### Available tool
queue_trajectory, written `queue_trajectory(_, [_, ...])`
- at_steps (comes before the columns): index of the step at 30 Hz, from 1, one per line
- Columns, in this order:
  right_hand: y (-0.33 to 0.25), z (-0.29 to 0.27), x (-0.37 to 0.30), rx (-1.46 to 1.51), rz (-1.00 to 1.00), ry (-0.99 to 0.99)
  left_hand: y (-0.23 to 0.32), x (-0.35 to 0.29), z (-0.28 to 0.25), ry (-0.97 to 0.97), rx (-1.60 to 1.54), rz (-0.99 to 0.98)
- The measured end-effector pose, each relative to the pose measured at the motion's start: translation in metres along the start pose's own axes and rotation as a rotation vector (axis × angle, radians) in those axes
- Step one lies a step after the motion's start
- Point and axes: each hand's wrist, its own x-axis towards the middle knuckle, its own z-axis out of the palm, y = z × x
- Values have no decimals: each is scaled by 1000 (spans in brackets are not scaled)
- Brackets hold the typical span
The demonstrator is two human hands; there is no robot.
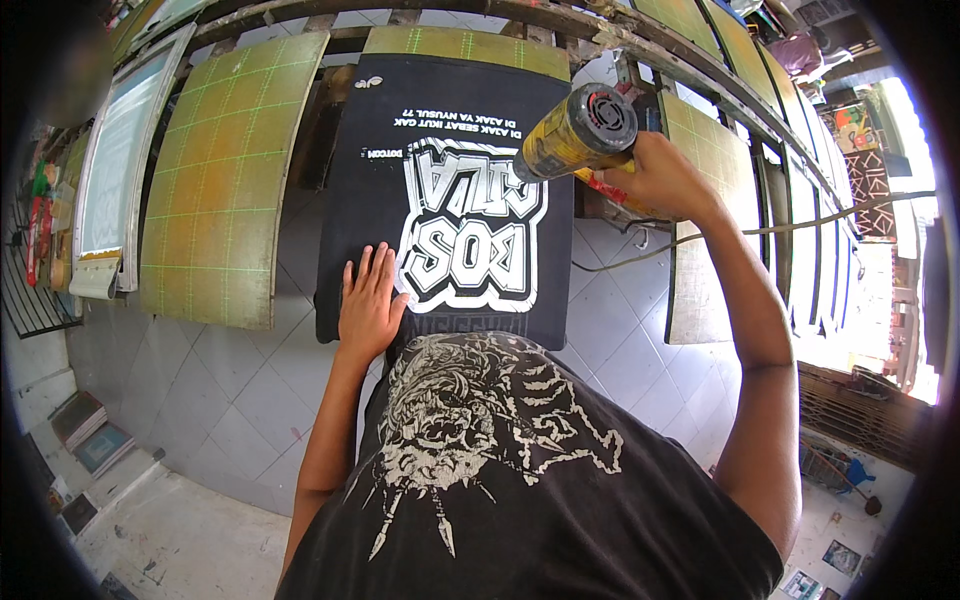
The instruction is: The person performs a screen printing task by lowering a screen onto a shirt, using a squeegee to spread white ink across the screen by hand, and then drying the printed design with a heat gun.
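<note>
Right hand (655, 178) — wrapped around the handle of a yellow-and-black heat gun (575, 135), whose nozzle lies to the hand's left, over the white print (470, 250); the gap beneath it cannot be judged. Left hand (370, 305) — grasping nothing, palm down, fingers extended on the black fabric (365, 190), beside the print's left edge. A cord (740, 233) runs nearer the body than the right hand; a gridded board (215, 180) lies left of the left hand.

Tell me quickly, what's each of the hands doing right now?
Left hand: open, palm down on the black fabric.
Right hand: closed around the yellow-and-black heat gun.
</note>
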Motion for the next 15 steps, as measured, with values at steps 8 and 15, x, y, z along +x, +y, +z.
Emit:
queue_trajectory(8, [-15, -5, -8, -25, 11, -39, 0, 1, 0, 0, 0, -1])
queue_trajectory(15, [-12, -2, -9, -11, 8, -29, 0, 1, 0, 4, 6, 0])
